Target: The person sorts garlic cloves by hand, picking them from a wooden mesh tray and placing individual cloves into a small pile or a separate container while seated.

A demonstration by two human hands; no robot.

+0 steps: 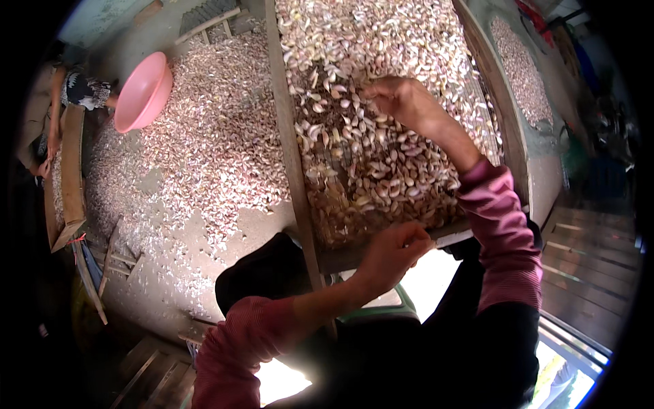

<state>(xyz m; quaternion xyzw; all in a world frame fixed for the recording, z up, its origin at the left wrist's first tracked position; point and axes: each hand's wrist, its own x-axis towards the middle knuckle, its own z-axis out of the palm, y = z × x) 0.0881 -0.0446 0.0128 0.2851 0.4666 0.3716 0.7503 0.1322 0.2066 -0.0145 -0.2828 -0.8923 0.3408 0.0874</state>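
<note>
A wooden-framed tray with a slatted bottom stretches in front of me, its left rail (289, 129) running away from my lap. Loose garlic cloves (402, 170) cover it, heaped thickly at the far end and thinner toward me. Over the middle of the tray is my right hand (405, 102), its fingers curled and their tips down among the cloves. Above the near edge, my left hand (390, 258) is closed with thumb and fingers together. A small pale bit shows at its fingertips, too small to name.
A wide heap of garlic cloves (211, 136) covers the floor at left, with a pink basin (144, 94) on it. At far left another person's hand (45, 168) works at a second wooden tray (73, 170). More cloves (521, 71) lie beyond the right rail.
</note>
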